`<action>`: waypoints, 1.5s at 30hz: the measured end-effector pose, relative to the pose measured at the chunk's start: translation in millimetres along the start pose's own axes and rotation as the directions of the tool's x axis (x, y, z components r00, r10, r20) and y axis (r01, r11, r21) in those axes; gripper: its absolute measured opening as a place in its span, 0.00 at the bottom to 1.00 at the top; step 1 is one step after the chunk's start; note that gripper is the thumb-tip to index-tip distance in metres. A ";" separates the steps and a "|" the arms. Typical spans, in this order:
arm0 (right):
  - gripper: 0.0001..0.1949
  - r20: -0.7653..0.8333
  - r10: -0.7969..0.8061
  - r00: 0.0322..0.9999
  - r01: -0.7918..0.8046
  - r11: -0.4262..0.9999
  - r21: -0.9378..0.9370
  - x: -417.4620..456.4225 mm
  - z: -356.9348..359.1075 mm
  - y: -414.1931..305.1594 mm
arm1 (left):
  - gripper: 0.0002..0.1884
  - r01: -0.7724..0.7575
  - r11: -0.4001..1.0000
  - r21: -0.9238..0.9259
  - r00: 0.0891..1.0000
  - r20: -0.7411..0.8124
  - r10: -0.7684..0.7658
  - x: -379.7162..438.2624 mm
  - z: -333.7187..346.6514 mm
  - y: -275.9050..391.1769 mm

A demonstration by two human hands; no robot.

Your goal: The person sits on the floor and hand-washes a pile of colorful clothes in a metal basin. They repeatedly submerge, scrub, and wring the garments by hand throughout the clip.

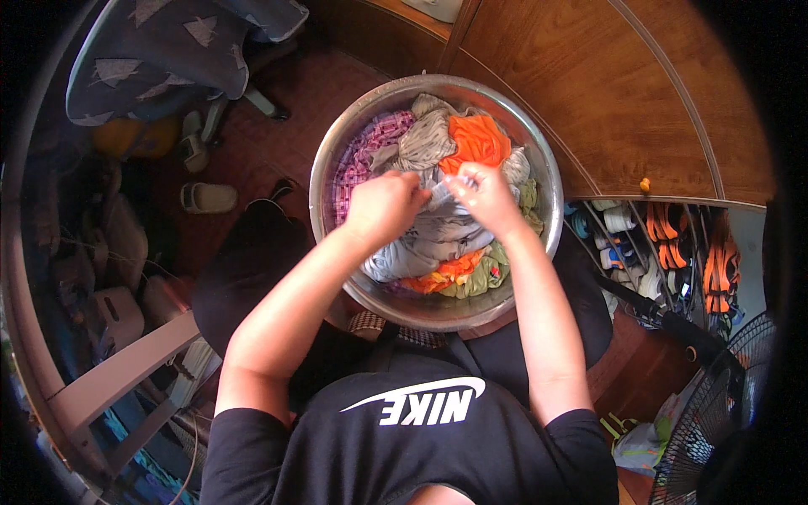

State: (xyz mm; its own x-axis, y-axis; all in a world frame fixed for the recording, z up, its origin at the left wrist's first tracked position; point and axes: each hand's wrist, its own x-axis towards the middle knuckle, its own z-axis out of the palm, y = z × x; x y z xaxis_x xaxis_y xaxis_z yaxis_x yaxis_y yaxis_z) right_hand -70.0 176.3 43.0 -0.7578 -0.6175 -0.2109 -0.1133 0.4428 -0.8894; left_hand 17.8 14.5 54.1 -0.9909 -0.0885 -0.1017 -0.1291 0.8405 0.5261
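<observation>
A round stainless-steel basin full of damp-looking clothes stands between my knees. Over its middle, my left hand grips a pale grey garment, fingers curled in. My right hand pinches the same pale cloth a short way to the right, with a stretch of it spanning the two hands. Beyond them lie an orange cloth and a beige patterned cloth. A purple-pink checked cloth lines the basin's left side. Nearer me are an orange-yellow cloth and an olive-green one.
Wooden cabinet doors rise close behind the basin at right, above a rack of shoes. A black fan stands at lower right. A covered chair and a pale slipper are at left, near a pinkish frame.
</observation>
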 end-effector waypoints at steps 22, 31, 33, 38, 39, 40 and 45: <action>0.12 0.025 0.595 0.804 -0.105 0.100 0.990 -2.1 55.3 2.1 | 0.11 0.046 0.974 -0.221 0.947 -0.302 -0.113 26.7 27.7 47.3; 0.11 -0.015 0.672 0.740 -0.150 0.187 0.971 -7.6 55.4 -16.3 | 0.12 0.106 0.982 -0.155 0.932 -0.329 -0.152 23.8 28.3 41.6; 0.13 -0.147 0.532 0.834 -0.130 0.447 0.885 -9.8 49.6 -15.5 | 0.15 0.119 0.950 -0.287 0.939 -0.278 -0.202 26.3 23.3 34.1; 0.16 -0.265 0.269 0.926 -0.087 0.833 0.546 2.5 19.5 0.6 | 0.23 0.255 0.817 -0.518 0.965 0.192 -0.179 23.3 16.0 26.1; 0.16 -0.253 0.175 0.952 -0.074 0.929 0.363 4.4 18.0 13.0 | 0.23 0.281 0.718 -0.636 0.945 0.313 -0.093 25.7 18.0 18.2; 0.16 -0.198 0.157 0.967 -0.071 0.921 0.383 5.0 17.5 20.5 | 0.21 0.382 0.544 -0.747 0.914 0.394 -0.100 24.8 12.3 19.1; 0.15 0.060 0.085 0.995 -0.104 0.808 0.580 0.9 19.4 29.9 | 0.10 0.422 0.131 -0.897 0.901 0.431 0.054 23.5 -31.4 13.0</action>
State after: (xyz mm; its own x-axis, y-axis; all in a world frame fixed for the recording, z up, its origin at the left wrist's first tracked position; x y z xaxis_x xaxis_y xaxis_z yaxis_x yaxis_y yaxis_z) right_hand -61.6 176.3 8.4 -0.7248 -0.6155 -0.3095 0.3600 0.0445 -0.9319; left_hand -8.5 6.6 85.1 -0.8825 0.1958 -0.4276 -0.4699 -0.4069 0.7834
